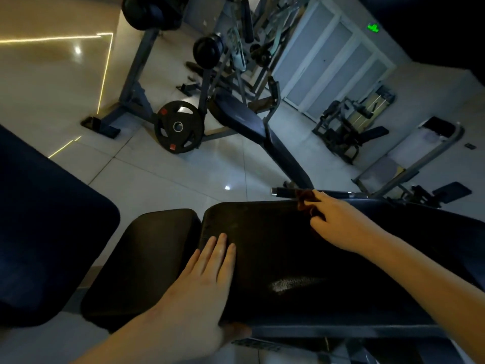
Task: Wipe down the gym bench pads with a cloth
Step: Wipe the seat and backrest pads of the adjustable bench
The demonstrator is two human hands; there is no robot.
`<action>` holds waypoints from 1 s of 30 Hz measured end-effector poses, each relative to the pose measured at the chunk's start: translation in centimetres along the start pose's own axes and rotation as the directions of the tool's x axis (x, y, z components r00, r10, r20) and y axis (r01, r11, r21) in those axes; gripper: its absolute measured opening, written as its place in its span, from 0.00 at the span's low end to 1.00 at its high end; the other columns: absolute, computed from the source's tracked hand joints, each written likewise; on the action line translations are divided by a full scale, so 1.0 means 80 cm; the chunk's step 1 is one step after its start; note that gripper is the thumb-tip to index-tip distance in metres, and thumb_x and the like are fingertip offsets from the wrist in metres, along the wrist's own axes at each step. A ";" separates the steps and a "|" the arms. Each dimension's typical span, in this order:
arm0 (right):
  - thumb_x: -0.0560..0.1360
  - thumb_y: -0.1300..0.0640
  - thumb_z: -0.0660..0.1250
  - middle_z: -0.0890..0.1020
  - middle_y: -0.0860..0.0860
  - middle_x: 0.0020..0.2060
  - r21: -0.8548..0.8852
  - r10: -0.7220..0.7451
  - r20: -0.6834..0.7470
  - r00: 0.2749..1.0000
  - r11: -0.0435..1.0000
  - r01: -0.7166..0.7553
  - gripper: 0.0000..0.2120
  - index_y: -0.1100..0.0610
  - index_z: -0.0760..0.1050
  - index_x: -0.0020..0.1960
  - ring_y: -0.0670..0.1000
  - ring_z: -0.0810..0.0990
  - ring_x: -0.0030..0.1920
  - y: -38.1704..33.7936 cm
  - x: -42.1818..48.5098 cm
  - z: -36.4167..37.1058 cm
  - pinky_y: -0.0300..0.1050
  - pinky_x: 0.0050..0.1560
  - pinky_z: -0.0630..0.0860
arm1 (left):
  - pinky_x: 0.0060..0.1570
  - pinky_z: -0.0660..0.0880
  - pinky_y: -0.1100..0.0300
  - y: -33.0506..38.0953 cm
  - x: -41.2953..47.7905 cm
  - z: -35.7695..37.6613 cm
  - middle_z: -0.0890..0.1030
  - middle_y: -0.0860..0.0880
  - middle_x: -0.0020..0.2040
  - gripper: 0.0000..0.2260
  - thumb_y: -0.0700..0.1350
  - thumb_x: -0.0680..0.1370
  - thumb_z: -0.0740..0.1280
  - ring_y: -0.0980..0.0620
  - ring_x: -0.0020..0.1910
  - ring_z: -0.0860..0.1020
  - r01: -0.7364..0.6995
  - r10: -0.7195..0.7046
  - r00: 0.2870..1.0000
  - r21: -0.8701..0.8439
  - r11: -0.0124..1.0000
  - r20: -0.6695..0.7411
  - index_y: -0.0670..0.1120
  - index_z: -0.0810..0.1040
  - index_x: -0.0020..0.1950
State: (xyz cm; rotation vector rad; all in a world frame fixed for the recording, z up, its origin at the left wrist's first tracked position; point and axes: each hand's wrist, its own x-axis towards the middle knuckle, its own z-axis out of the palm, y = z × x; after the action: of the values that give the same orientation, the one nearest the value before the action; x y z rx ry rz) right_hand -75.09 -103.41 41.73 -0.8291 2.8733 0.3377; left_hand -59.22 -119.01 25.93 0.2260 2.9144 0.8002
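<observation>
Pressing flat with straight fingers, the left hand (204,279) is resting on the left end of the large bench pad (301,261). Its thumb is dipping over the pad's near edge, where it is hard to make out. Farther right, the right hand (338,222) is gripping a dark red cloth (305,199), curled fingers bunching it against the pad's far edge. Most of the cloth is hiding under the fingers, with only a crumpled bit showing beyond them.

At the left edge of the frame, a dark blue cushion (44,219) is running out of view, so its full shape is not showing. Just right of it, a smaller bench pad (147,258) is sitting beside the large one, a narrow gap separating them. The right forearm is crossing the large pad's right end, which is fading into darkness toward the lower right corner.

Beyond the pad's far edge, a dark bar (282,191) with a metal tip is lying crosswise, part of it passing behind the cloth and hand. In the upper middle, a weight plate (179,126) is sitting at the foot of a rack frame. Another bench (241,116) is standing right of it on the tiled floor (157,174). In the upper right, a green sign (373,28) is glowing above pale doors (328,56), its lettering too blurred to read.
</observation>
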 end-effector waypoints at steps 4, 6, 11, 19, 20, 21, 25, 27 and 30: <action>0.81 0.57 0.58 0.72 0.57 0.68 0.072 -0.010 -0.022 1.000 0.997 0.012 0.18 0.56 0.68 0.70 0.48 0.72 0.54 -0.016 0.012 0.021 0.33 0.46 0.70 | 0.66 0.27 0.56 0.002 0.007 -0.002 0.20 0.49 0.66 0.50 0.73 0.72 0.58 0.49 0.68 0.23 0.002 -0.002 1.000 -0.001 1.000 -0.013 0.49 0.22 0.66; 0.81 0.56 0.58 0.69 0.56 0.70 0.097 -0.047 -0.010 0.999 0.994 0.048 0.19 0.56 0.67 0.71 0.48 0.71 0.56 -0.031 0.022 0.033 0.34 0.48 0.71 | 0.67 0.29 0.53 -0.001 0.008 0.002 0.22 0.47 0.68 0.50 0.71 0.73 0.59 0.47 0.70 0.25 0.020 -0.018 0.999 0.033 0.999 -0.048 0.47 0.23 0.68; 0.80 0.56 0.59 0.71 0.52 0.64 0.139 -0.191 -0.028 0.981 0.971 0.194 0.14 0.57 0.72 0.64 0.47 0.73 0.56 -0.107 0.056 0.069 0.39 0.59 0.71 | 0.56 0.71 0.51 -0.017 0.011 0.024 0.73 0.37 0.67 0.48 0.75 0.73 0.41 0.40 0.63 0.76 0.074 -0.044 0.977 0.143 0.987 -0.207 0.38 0.72 0.68; 0.80 0.57 0.59 0.74 0.54 0.60 0.052 -0.307 0.030 0.951 0.951 0.306 0.12 0.59 0.74 0.61 0.50 0.75 0.55 -0.158 0.079 0.087 0.47 0.63 0.73 | 0.73 0.32 0.53 -0.009 -0.003 0.014 0.22 0.45 0.72 0.51 0.75 0.66 0.48 0.46 0.71 0.24 -0.034 0.044 0.991 0.079 0.996 -0.124 0.46 0.17 0.65; 0.80 0.57 0.59 0.74 0.54 0.61 0.019 -0.302 0.038 0.952 0.953 0.302 0.13 0.59 0.74 0.61 0.50 0.76 0.55 -0.153 0.078 0.086 0.46 0.62 0.73 | 0.72 0.31 0.54 -0.010 -0.003 0.018 0.23 0.45 0.72 0.50 0.75 0.63 0.44 0.46 0.71 0.25 -0.022 0.032 0.993 0.086 0.996 -0.116 0.46 0.17 0.65; 0.80 0.57 0.59 0.74 0.54 0.61 -0.004 -0.288 0.045 0.957 0.957 0.289 0.13 0.59 0.73 0.62 0.50 0.76 0.54 -0.145 0.077 0.083 0.46 0.62 0.74 | 0.70 0.30 0.55 -0.009 -0.005 0.017 0.23 0.45 0.73 0.50 0.75 0.61 0.41 0.47 0.71 0.25 -0.023 0.034 0.992 0.091 0.996 -0.122 0.46 0.16 0.65; 0.80 0.57 0.59 0.76 0.50 0.58 -0.011 -0.150 0.061 0.987 0.988 0.151 0.13 0.55 0.74 0.63 0.47 0.78 0.48 -0.088 0.057 0.052 0.40 0.50 0.76 | 0.72 0.32 0.56 -0.008 -0.010 0.016 0.24 0.45 0.73 0.49 0.75 0.65 0.46 0.47 0.73 0.27 -0.006 0.014 0.993 0.075 0.997 -0.114 0.48 0.20 0.67; 0.80 0.58 0.59 0.76 0.47 0.55 -0.022 -0.086 0.068 0.994 0.996 0.088 0.12 0.53 0.74 0.62 0.44 0.78 0.44 -0.048 0.040 0.028 0.36 0.45 0.75 | 0.73 0.33 0.55 -0.004 -0.010 0.013 0.24 0.46 0.73 0.52 0.77 0.64 0.48 0.47 0.73 0.27 0.002 0.002 0.995 0.041 0.999 -0.095 0.49 0.22 0.70; 0.79 0.59 0.60 0.77 0.47 0.48 -0.049 -0.009 0.036 0.999 0.999 0.011 0.09 0.53 0.76 0.57 0.42 0.77 0.38 -0.001 0.017 0.004 0.31 0.35 0.70 | 0.69 0.31 0.58 -0.001 -0.008 0.011 0.23 0.47 0.72 0.47 0.76 0.65 0.44 0.49 0.73 0.26 0.015 -0.015 0.996 0.007 1.000 -0.092 0.51 0.23 0.70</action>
State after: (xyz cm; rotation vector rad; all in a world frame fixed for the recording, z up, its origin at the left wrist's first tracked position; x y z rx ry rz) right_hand -76.16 -104.09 41.12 -0.8362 2.8373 0.4192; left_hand -58.50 -118.74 25.21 0.1724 3.0012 0.8191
